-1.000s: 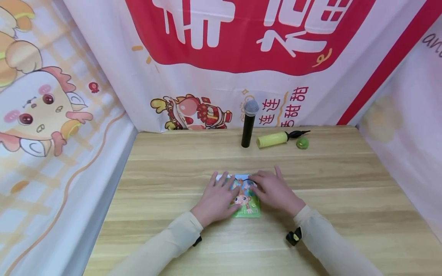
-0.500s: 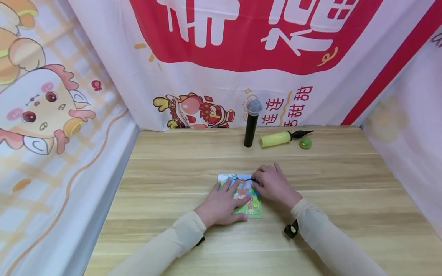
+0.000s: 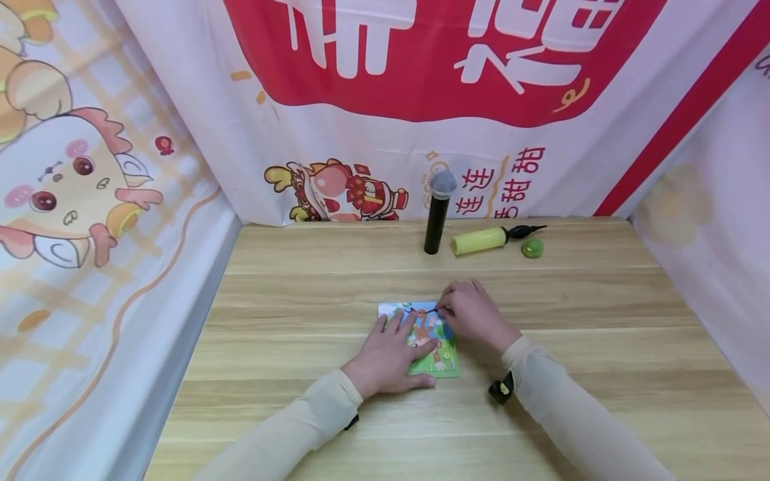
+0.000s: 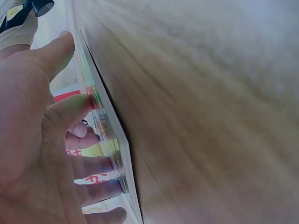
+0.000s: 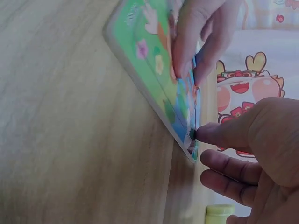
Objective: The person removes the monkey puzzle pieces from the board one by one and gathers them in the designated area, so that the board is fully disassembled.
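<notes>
A jigsaw puzzle [image 3: 446, 364] lies flat on the wooden table, showing a monkey on a blue and green ground. My left hand [image 3: 388, 357] rests on its left part with fingers spread, covering some of the picture. At the puzzle's upper right corner, the thumb and curled forefinger of my right hand [image 3: 475, 314] pinch at a puzzle piece [image 5: 192, 134], which they largely hide. The right wrist view shows the thumb tip right at that corner, the other fingers just beyond the edge. The left wrist view shows the puzzle [image 4: 110, 135] edge-on under the left fingertips.
Toward the back of the table [image 3: 301, 267] a black microphone [image 3: 437, 214] with a silver head stands upright. To its right lie a yellow hand pump [image 3: 481, 241] with a black nozzle and a small green ball [image 3: 532, 248]. Printed cloth [image 3: 337, 133] hangs behind and at both sides.
My left hand has slid slightly down and toward the right, uncovering the puzzle's upper left corner. My right hand's fingers have drawn together and curled at the upper right corner.
</notes>
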A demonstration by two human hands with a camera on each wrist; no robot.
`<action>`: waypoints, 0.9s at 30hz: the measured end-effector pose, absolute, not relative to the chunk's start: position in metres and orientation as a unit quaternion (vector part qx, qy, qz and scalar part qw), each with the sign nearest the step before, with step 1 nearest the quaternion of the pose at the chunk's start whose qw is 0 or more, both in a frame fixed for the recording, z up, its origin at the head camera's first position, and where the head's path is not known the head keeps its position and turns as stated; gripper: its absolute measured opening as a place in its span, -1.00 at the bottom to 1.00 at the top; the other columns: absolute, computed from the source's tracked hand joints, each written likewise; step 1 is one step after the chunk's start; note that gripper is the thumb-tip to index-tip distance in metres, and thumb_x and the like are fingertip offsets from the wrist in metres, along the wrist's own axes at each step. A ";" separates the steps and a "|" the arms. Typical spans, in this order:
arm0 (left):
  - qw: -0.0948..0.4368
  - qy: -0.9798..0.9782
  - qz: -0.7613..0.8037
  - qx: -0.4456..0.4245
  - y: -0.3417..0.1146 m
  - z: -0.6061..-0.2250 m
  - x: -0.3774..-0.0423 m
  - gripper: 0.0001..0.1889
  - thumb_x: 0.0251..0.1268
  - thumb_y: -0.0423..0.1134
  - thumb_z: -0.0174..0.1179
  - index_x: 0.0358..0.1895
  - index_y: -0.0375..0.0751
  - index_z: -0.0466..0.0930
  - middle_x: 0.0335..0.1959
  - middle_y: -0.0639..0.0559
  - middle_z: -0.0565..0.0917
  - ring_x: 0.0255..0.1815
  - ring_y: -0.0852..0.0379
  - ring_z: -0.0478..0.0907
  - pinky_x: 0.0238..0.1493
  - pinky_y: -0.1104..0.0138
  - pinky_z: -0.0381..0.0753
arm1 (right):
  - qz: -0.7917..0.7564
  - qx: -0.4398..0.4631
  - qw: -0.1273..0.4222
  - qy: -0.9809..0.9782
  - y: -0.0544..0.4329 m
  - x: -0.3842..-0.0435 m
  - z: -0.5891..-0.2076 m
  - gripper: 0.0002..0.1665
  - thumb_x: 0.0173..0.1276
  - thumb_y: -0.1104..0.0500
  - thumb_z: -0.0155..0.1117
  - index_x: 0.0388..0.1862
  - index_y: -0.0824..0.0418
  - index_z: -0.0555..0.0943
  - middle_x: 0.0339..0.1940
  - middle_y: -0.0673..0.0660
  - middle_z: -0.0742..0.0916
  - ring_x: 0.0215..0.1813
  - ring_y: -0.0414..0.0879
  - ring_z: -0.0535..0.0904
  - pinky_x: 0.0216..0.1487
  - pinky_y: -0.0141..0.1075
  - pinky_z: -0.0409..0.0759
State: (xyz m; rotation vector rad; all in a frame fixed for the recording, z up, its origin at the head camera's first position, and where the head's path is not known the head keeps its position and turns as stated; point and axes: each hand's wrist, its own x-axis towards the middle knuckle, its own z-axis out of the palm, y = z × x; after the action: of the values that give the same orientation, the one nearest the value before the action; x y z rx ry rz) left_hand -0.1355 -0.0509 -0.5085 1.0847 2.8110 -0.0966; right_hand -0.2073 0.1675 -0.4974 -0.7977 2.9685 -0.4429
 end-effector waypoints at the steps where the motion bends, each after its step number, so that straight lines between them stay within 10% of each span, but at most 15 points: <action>1: 0.062 0.931 -0.032 0.358 -0.051 -0.508 -0.135 -0.21 0.24 0.63 -0.19 0.52 0.50 0.27 0.59 -0.27 0.11 0.54 -0.37 0.07 0.40 -0.26 0.14 | -0.149 -0.261 0.016 0.954 0.167 -0.209 -0.498 -0.92 0.36 0.20 0.44 -0.20 0.10 0.82 -0.17 0.01 0.71 -0.04 0.01 0.62 0.35 0.25 0.29; 27: 0.078 0.933 -0.024 0.351 -0.049 -0.506 -0.135 -0.20 0.23 0.63 -0.15 0.52 0.51 0.26 0.59 -0.29 0.12 0.53 -0.37 0.07 0.41 -0.26 0.13 | -0.255 -0.200 0.087 0.942 0.168 -0.210 -0.495 -0.90 0.42 0.21 0.38 -0.12 0.11 0.75 -0.26 -0.06 0.67 -0.24 -0.18 0.58 -0.14 -0.20 0.63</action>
State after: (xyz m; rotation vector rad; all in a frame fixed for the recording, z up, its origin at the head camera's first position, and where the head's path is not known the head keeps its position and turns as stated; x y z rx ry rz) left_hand -0.1354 -0.0491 -0.5064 1.0522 2.7930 -0.0718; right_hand -0.2095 0.1678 -0.4955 -0.5948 2.8065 -0.7581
